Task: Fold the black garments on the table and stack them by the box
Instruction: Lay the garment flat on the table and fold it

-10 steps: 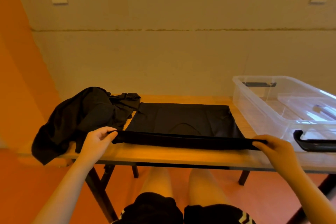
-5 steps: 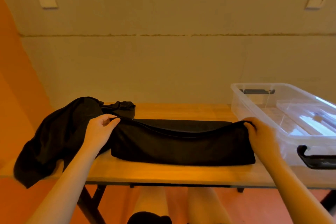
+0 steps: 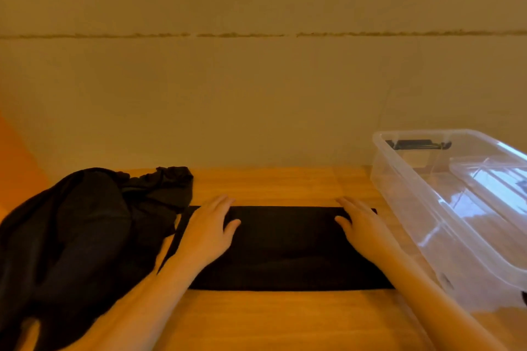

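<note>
A black garment (image 3: 288, 248) lies folded into a long flat rectangle across the middle of the wooden table (image 3: 268, 319). My left hand (image 3: 209, 231) rests flat on its left end, fingers straight and pointing away from me. My right hand (image 3: 362, 229) presses flat on its right end in the same way. A heap of crumpled black garments (image 3: 79, 239) sits at the left, touching the folded piece and hanging over the table's left edge. The clear plastic box (image 3: 445, 208) stands at the right, close beside the folded garment.
The box has black handles (image 3: 417, 144) and a clear lid lying inside it. A plain wall runs right behind the table's far edge. Bare wood shows between the folded garment and the wall, and in front of the garment.
Both hands carried the near edge of the garment up and over to the far edge, let go, and now lie flat on the folded piece. My view has moved closer.
</note>
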The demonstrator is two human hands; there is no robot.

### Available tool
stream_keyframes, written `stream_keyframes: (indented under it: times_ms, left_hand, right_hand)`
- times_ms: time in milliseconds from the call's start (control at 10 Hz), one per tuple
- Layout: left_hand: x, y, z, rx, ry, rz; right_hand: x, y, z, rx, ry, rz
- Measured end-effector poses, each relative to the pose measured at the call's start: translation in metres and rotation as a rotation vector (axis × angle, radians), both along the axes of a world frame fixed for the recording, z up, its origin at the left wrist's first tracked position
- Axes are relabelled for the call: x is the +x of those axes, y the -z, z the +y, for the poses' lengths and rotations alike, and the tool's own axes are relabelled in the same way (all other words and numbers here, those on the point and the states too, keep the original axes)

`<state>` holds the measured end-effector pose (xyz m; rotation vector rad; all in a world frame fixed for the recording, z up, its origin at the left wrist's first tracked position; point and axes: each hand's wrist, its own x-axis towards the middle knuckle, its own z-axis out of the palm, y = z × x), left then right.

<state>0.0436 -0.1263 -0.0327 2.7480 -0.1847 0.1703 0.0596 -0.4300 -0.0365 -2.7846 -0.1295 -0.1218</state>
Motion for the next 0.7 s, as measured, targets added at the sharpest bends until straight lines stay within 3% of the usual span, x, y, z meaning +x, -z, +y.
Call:
stream_keyframes:
  times_ms: [100, 200, 700]
  left_hand:
    - [-0.002, 0.018, -0.016, 0.138, 0.070, 0.180]
    - [0.003, 0.027, -0.019, 0.212, 0.050, 0.244]
    - [0.012, 0.024, -0.028, 0.242, 0.035, 0.255]
  right_hand:
    - [0.003, 0.010, -0.004, -0.081, -0.089, 0.126]
    - [0.009, 0.011, -0.014, -0.135, -0.065, 0.173]
    - [0.020, 0.008, -0.040, -0.179, -0.131, 0.220]
